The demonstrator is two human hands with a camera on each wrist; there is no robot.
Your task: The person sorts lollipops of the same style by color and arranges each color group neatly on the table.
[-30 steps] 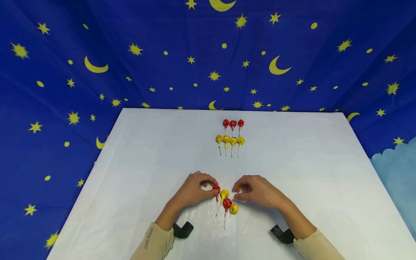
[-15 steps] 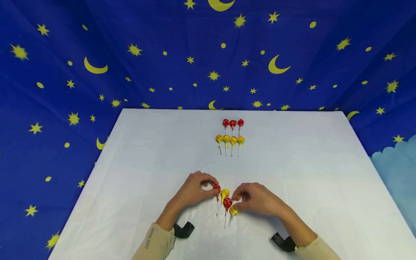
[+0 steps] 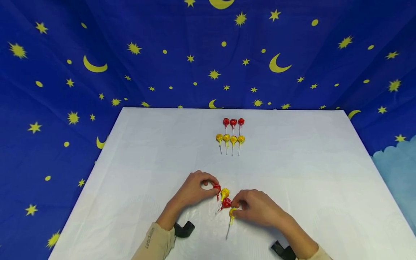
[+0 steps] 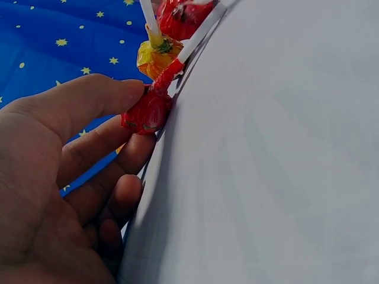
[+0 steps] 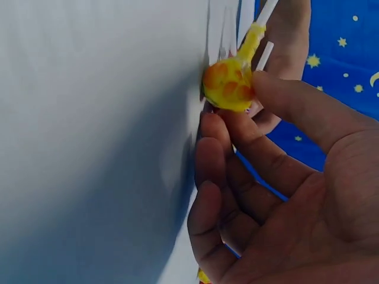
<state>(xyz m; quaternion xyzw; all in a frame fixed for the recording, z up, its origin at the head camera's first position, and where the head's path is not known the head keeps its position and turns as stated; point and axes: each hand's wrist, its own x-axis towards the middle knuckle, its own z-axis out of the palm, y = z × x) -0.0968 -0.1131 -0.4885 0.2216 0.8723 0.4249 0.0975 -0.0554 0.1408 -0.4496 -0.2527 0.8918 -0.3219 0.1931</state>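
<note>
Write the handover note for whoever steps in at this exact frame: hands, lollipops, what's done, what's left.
Left hand pinches a red lollipop at the near pile.
Right hand pinches a yellow lollipop by its head, stick pointing toward the person.
Between the hands, one more yellow and one more red lie loose on the table.
Done: a back row of three reds and, in front of it, a row of four yellows, sticks toward the person.
Left, judging by the rows: probably the four near ones go to the row of their colour.
</note>
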